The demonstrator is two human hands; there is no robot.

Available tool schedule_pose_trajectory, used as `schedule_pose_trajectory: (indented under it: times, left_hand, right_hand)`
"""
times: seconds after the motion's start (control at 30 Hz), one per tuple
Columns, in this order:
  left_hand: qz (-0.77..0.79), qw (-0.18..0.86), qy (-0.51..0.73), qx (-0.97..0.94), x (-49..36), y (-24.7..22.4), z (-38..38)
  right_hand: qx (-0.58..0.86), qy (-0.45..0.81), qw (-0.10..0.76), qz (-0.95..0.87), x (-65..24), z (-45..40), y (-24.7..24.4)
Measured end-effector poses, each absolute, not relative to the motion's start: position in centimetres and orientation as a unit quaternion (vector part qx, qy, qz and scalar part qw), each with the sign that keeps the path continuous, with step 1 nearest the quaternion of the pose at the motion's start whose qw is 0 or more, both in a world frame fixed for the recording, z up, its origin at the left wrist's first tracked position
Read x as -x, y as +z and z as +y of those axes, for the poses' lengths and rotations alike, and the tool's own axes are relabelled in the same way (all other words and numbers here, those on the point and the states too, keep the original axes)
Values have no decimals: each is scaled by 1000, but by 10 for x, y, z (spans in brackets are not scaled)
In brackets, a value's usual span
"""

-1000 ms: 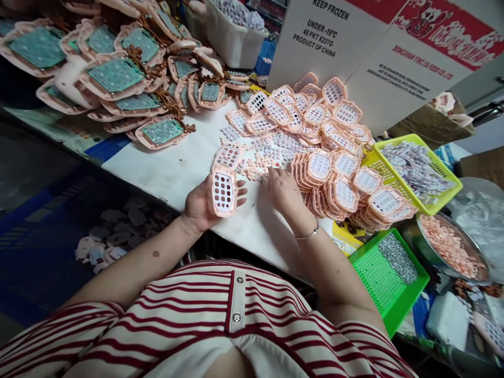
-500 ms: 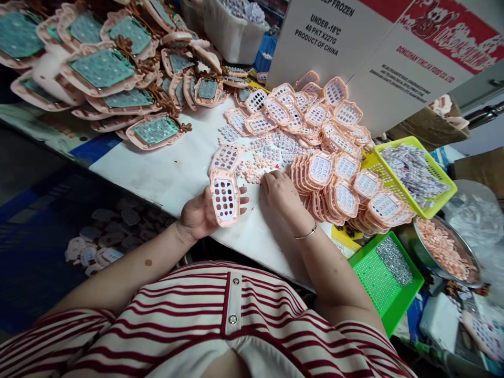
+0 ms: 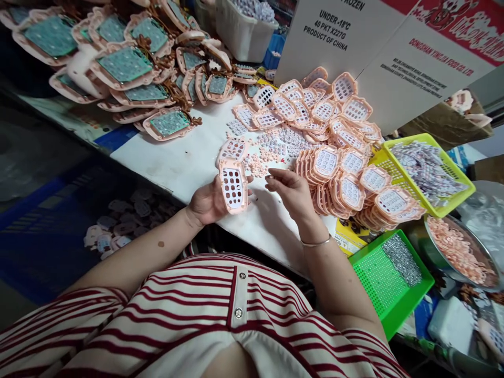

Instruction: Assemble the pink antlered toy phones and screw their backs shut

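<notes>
My left hand grips a pink plastic cover with a white face full of button holes, tilted toward me above the table edge. Just behind it another such cover lies on the table. To the right, my right hand is raised with thumb and fingertips pinched together; whatever sits between them is too small to make out. Beyond the fingers are loose small pink pieces and a spread of small white-and-grey buttons.
Stacked covers with buttons in them stand right of my right hand, below a heap of covers. Shells with green circuit boards pile up at left. A yellow basket, green tray of screws and metal bowl line the right.
My right hand has lifted from the loose pieces and come back toward me, fingertips now pinched. The left hand still holds the cover, turned slightly. The whole view has shifted a little.
</notes>
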State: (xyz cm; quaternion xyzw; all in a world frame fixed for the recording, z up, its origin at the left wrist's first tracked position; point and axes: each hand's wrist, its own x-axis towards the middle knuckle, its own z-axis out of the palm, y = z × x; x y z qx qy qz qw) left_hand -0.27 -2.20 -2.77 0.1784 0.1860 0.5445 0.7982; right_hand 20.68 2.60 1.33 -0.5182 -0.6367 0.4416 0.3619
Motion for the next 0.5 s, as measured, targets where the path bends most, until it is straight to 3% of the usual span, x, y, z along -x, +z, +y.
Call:
schedule_pose_trajectory:
  times: [0.07,0.23,0.5]
  left_hand:
    - [187,804,537,-173,2,-27,-22]
    - [189,811,522,-183,4,-29,-23]
    - [185,790,539,-226,3,-29,-23]
  right_hand:
    - [474,504,389,-608,-204,13,18]
    - [453,456,424,-638,-192,-6,28]
    - [470,640,420,-440,-176,-15,27]
